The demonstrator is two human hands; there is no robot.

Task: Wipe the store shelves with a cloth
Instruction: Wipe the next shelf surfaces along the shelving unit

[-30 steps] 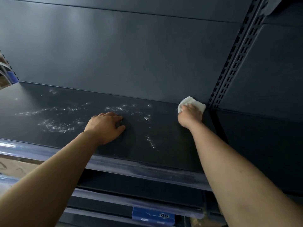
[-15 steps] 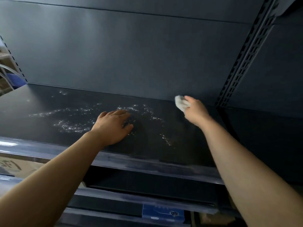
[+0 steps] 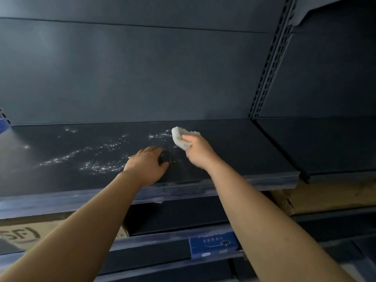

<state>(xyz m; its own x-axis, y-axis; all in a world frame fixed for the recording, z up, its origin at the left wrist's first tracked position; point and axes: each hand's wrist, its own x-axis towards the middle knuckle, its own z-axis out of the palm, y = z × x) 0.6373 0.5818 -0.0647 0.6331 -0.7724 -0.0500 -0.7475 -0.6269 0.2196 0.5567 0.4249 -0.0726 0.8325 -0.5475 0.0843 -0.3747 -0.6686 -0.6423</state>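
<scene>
Top shelf (image 3: 244, 151), dark, seen from below eye level. Back panel (image 3: 142, 78) bare and dark.

Right hand (image 3: 198, 152): grip closed round a bunched white cloth (image 3: 183, 138), thumb over the top. The cloth sits toward the back of the shelf, right of centre. Cannot tell if it presses the surface or rides just off it.

Left hand (image 3: 147, 164): grip empty, palm down, fingers straight and flat on the shelf near the front edge.

Key relation: the glittering wet specks (image 3: 97, 165) lie to the left of the cloth. The patch runs long, from front-left up to back-right, and its right end touches the cloth. The left hand is nearer to the thick part of the patch but holds nothing, and it lies on the patch's right front edge. My read: the next stroke goes leftward along that line, and the left hand is partly in its way.

Slotted upright (image 3: 270, 58) bounds the bay on the right.

Writing: cardboard box (image 3: 22, 234) below left carries a dark logo, seemingly "SF", cut by the frame. Blue label (image 3: 213, 244) on a lower rail, print too small to read.
</scene>
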